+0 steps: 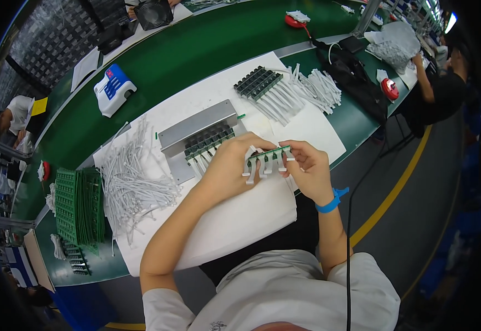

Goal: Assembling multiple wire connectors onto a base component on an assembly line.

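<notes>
No lettering or number can be read clearly. A blue-and-white device (114, 94) on the green bench (166, 63), at the far left, bears a small red marking (109, 73) on its blue part, too small to make out. On the person's pale shirt (284, 287), at the near side, sits a little dark print (217, 326), unreadable. Any writing on the yellow sheet (40, 105) at the left is too small to tell.

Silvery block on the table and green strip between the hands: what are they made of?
The silvery block looks like metal, perhaps aluminium: smooth, dull silver-grey, with crisp edges. The green strip seems to be stiff circuit-board material: thin, straight and green, with small parts along it. Its exact makeup can't be told.
</notes>
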A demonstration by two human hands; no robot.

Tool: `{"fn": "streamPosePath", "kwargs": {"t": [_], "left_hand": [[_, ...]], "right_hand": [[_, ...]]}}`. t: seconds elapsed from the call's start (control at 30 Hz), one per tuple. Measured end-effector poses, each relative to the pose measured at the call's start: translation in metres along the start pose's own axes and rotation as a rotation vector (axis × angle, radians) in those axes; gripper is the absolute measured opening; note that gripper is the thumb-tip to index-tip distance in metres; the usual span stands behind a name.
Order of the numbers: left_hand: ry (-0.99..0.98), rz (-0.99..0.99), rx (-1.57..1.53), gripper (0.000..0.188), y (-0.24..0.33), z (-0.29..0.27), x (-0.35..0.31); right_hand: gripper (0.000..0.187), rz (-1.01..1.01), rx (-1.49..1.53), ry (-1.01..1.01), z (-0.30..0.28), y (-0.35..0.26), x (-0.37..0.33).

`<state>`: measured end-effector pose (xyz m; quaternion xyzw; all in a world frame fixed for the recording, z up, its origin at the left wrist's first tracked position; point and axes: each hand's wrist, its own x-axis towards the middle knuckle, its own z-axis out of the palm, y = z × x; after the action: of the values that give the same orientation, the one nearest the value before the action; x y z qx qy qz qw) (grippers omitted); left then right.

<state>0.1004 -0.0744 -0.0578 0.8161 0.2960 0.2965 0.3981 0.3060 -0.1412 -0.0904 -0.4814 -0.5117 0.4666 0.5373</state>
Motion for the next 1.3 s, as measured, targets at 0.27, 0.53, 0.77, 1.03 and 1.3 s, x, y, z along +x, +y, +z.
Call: {"fn": "streamPosePath", "kwargs": {"t": [0.27, 0.53, 0.77, 1.03, 1.3], "left_hand": [[0.108, -0.010, -0.011, 0.024, 0.008, 0.007, -0.001], [0.007, -0.080, -0.089, 0.020, 0.005, 0.004, -0.002], [0.113, -0.096, -0.062, 0.019, 0.004, 0.014, -0.005], [0.127, -0.195, 0.137, 0.014, 0.001, 0.018, -0.007], [0.237, -0.285, -0.034, 0.032, 0.015, -0.012, 0.004]], "right_hand": [[0.025, -0.157, -0.200, 0.046, 0.008, -0.002, -0.008], [0.022, -0.141, -0.266, -0.052, 0.002, -0.003, -0.008], [0.020, -0.168, -0.289, 0.002, 0.003, 0.006, -0.005], [0.017, -0.233, -0.316, -0.037, 0.000, 0.033, -0.006], [0.019, -0.180, -0.401, 0.079, -0.031, 0.026, 0.011]]}}
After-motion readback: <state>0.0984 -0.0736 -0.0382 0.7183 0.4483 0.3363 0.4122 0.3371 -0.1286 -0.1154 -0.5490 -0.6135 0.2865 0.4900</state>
